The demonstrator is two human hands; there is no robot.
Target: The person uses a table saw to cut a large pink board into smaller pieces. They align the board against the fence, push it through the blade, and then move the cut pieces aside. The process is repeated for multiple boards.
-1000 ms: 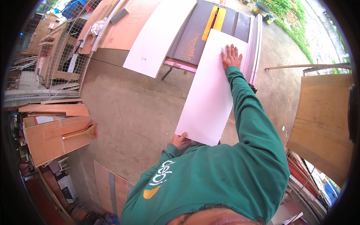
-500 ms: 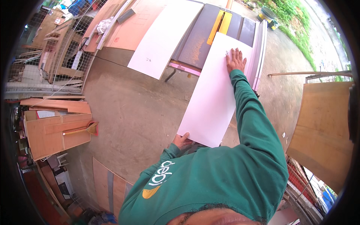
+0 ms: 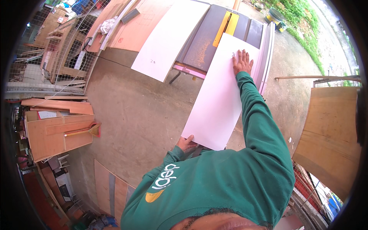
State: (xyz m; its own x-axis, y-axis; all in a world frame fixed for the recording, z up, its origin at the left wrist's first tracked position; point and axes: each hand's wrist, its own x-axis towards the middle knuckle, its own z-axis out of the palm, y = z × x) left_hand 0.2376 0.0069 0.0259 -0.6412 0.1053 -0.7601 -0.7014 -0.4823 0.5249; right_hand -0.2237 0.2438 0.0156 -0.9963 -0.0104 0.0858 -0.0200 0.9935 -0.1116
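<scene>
a white panel [image 3: 217, 94] (oblong) overhangs the table saw [image 3: 197, 42].

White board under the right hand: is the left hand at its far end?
No, the left hand holds the white board at its near left corner, while the right hand lies flat near the far end.

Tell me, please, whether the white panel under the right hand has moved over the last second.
No, not visibly: the white panel overlaps the yellow slotted plate about where it did; both drifted right and down in view together.
</scene>
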